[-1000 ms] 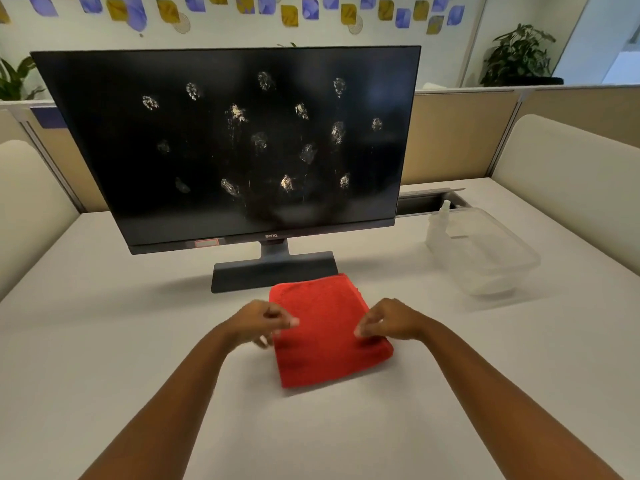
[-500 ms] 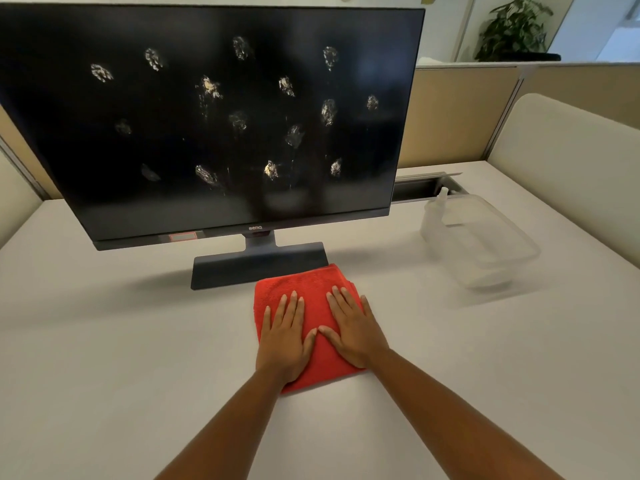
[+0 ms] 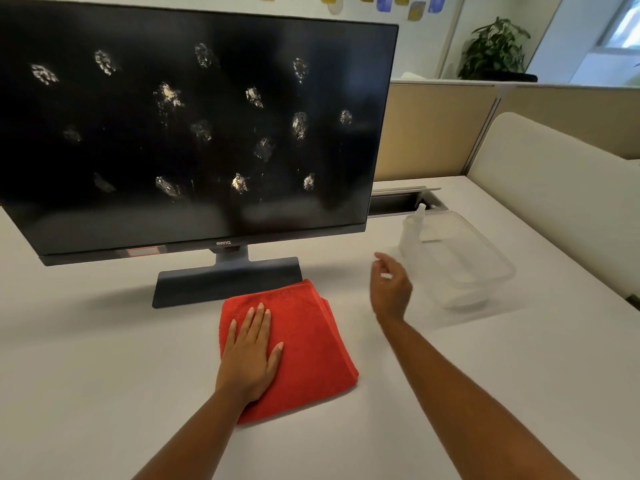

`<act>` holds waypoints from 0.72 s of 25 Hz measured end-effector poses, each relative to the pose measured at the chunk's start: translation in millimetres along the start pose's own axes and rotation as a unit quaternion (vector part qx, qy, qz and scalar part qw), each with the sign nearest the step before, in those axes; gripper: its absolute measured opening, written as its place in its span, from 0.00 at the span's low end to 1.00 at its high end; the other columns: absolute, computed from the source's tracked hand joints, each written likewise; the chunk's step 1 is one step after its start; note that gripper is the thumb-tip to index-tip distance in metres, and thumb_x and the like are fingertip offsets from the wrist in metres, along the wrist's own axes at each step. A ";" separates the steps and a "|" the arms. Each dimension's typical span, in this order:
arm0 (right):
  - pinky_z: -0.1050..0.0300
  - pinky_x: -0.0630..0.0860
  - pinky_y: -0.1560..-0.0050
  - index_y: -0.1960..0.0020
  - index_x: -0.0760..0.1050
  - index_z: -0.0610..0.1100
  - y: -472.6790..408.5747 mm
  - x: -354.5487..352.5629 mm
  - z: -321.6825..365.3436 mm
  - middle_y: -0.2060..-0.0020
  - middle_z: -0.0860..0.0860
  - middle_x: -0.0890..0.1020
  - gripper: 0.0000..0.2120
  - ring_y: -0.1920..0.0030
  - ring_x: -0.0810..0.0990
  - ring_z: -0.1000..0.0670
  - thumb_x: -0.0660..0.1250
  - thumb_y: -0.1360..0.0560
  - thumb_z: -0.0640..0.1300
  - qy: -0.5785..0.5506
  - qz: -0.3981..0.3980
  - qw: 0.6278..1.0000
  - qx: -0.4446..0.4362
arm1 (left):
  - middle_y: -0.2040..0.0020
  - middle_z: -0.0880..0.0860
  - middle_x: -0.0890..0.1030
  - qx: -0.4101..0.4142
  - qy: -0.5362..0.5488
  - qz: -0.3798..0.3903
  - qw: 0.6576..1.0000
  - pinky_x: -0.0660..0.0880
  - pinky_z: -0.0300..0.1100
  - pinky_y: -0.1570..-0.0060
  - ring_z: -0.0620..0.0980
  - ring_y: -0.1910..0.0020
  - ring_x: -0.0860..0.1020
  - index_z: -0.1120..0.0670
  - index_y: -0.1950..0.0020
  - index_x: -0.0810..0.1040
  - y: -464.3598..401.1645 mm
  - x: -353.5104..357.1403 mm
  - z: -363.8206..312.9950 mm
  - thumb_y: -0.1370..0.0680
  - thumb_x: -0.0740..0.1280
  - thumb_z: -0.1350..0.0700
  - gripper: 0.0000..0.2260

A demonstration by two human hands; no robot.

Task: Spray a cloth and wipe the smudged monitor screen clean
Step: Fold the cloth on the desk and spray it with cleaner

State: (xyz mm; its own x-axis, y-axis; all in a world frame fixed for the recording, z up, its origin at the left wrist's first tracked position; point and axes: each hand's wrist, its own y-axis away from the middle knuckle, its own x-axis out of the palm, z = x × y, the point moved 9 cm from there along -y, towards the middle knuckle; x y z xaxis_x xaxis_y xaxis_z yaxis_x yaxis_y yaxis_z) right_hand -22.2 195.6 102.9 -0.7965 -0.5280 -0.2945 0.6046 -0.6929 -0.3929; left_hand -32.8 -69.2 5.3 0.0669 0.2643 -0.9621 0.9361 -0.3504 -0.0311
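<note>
Low centre, the left hand (image 3: 250,355) lies flat, fingers spread, on the folded red cloth (image 3: 304,344). Right of it the right hand (image 3: 390,289) hovers empty, fingers loosely curled, near a clear tub (image 3: 485,271) with the spray bottle (image 3: 414,225) just behind. The smudged monitor (image 3: 194,126) fills the upper left

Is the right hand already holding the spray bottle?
No, the right hand is empty in the air, short of the spray bottle.
</note>
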 end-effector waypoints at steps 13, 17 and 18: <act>0.44 0.68 0.36 0.30 0.63 0.44 -168.7 18.4 -36.2 0.33 0.42 0.70 0.24 0.34 0.70 0.39 0.65 0.25 0.42 0.254 0.119 0.959 0.040 | 0.28 0.46 0.37 -0.013 0.004 -0.021 1.000 0.30 0.43 0.31 0.44 0.29 0.33 0.49 0.30 0.33 -0.4 0.4 1.8 0.26 0.40 0.40 0.29; 0.55 0.70 0.45 0.41 0.73 0.39 -171.9 13.0 -40.0 0.43 0.41 0.79 0.14 0.44 0.76 0.42 0.60 0.22 0.45 0.288 0.062 0.953 0.072 | 0.27 0.46 0.38 -0.010 -0.003 -0.024 1.000 0.30 0.43 0.30 0.44 0.28 0.34 0.49 0.30 0.34 -0.7 1.1 2.4 0.25 0.41 0.40 0.29; 0.57 0.69 0.47 0.43 0.75 0.38 -170.9 7.0 -40.4 0.45 0.41 0.80 0.14 0.45 0.77 0.43 0.59 0.22 0.46 0.286 0.037 0.954 0.088 | 0.26 0.46 0.38 -0.009 -0.004 -0.025 1.000 0.30 0.43 0.30 0.44 0.28 0.34 0.49 0.30 0.34 -0.7 1.4 2.6 0.25 0.41 0.40 0.29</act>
State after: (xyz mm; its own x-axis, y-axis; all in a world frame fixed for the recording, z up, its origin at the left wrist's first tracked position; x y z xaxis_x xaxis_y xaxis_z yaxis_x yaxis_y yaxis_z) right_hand -131.3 330.2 132.8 -0.5933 -0.2595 -0.7620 0.6103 -0.7622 -0.2157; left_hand -34.3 -70.9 3.3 0.0175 0.2728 -0.9619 0.9443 -0.3207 -0.0737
